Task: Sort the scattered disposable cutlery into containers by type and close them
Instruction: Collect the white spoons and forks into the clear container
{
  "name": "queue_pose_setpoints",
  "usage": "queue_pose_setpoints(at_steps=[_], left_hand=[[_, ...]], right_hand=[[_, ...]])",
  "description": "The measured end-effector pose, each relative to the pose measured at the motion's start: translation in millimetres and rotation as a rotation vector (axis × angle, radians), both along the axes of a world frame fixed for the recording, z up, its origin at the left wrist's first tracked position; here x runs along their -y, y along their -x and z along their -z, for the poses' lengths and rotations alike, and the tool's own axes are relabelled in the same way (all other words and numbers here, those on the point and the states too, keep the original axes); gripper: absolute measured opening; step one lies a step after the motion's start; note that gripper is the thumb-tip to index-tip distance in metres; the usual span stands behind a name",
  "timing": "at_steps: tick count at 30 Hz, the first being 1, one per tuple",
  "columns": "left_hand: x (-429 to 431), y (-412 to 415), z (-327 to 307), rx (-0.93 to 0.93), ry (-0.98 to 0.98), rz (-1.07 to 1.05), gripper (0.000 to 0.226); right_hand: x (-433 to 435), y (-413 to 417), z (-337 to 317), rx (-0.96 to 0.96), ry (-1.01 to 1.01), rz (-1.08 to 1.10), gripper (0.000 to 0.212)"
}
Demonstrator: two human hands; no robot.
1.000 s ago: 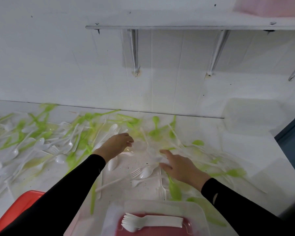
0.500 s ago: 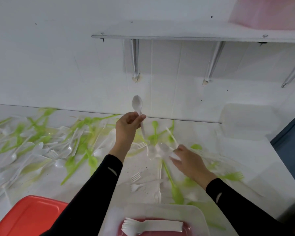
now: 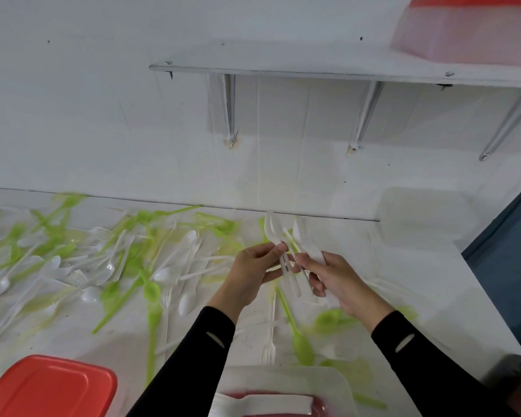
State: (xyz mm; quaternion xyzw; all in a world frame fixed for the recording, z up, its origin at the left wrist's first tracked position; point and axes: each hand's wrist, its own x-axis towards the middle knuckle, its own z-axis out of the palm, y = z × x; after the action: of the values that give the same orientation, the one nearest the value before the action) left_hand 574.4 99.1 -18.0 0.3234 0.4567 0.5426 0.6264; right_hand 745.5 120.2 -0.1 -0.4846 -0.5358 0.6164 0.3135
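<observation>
Landmark: clear tub (image 3: 339, 383), a soft-cornered translucent plastic box at the near edge of the white table (image 3: 433, 296), with a red bottom showing through.
Inside the tub: stacked forks (image 3: 262, 408), flat, white and smooth, lying side by side with their tines to the left.
Left hand (image 3: 253, 267): raised beyond the tub, thumb and fingertips pinching two thin white stems (image 3: 289, 273); a rounded head sticks up above the fingers, too blurred to tell spoon from fork.
Right hand (image 3: 340, 281): beyond the tub and a little right, fingers curled round a bunch of white forks (image 3: 306, 236) with the tines pointing up, just beside the left hand's pieces.
Sleeves: black, close-fitting, running up past both sides of the tub.
Scattered cutlery (image 3: 118, 260): beyond and left of the tub, a loose tangle of glossy white and translucent lime-green spoons and forks, crossing and overlapping.
Green spoon (image 3: 301, 344): just beyond the tub, oval bowl towards it.
Red lid (image 3: 48, 386): left of the tub, a rounded rectangle with a raised rim.
Frosted box (image 3: 424, 218): far beyond the tub to the right, against the wall.
Shelf (image 3: 313, 70): high above and beyond the tub, a white board on slanted brackets, carrying a pink box (image 3: 463, 31) with a red rim.
</observation>
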Motion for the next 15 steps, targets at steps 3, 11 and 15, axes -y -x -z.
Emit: queue_pose_setpoints(at_steps=[3, 11, 15], left_hand=[[1.5, -1.5, 1.8, 0.004, 0.003, 0.026, 0.032], [1.6, -4.9, -1.5, -0.017, 0.004, -0.025, 0.043], [2.5, -6.0, -3.3, -0.061, -0.025, -0.025, 0.021]], right_hand=[[-1.6, -2.8, 0.9, 0.069, -0.065, -0.023, 0.027], [-0.9, -2.4, 2.4, 0.220, -0.088, -0.004, 0.036], [1.6, 0.8, 6.2, 0.149, -0.110, -0.022, 0.022]])
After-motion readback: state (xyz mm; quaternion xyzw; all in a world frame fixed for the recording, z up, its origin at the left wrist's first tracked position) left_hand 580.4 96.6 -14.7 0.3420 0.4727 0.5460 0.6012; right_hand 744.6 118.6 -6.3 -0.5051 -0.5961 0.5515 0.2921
